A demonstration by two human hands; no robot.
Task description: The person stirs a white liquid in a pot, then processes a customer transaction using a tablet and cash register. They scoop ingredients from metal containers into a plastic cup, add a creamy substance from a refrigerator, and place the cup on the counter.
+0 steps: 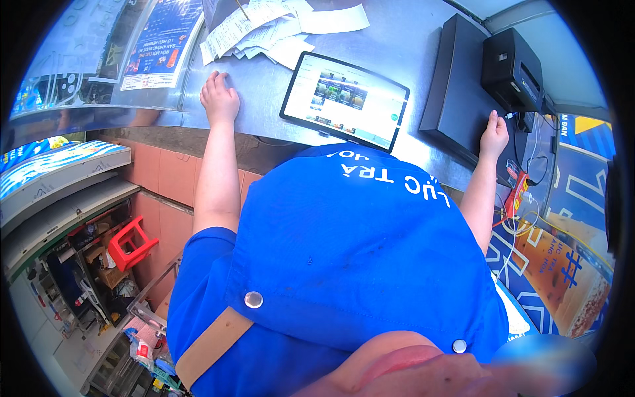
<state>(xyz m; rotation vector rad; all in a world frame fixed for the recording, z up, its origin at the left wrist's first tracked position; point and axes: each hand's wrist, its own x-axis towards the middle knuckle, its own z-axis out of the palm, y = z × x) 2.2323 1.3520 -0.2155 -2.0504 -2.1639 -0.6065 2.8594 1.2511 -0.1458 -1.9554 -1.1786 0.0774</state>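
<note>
My left hand [219,101] rests on the metal counter [258,106], palm down, its fingers slightly curled and a little apart, holding nothing. Just beyond it lies a loose pile of printed paper slips [268,30]. Between my hands a tablet [345,99] with a lit screen stands tilted on the counter, close to my blue apron [357,238]. My right hand [494,135] is at the top of a black cash drawer [456,94], near its right side. Its fingers look folded, their inner side hidden. A small cable plug [509,115] shows right by its fingertips.
A black receipt printer [513,69] sits on the drawer. Cables and an orange power strip [519,191] are at the right. A printed menu sheet [163,44] lies at the left. Below are a red plastic stool [131,243] and cluttered shelves [94,278].
</note>
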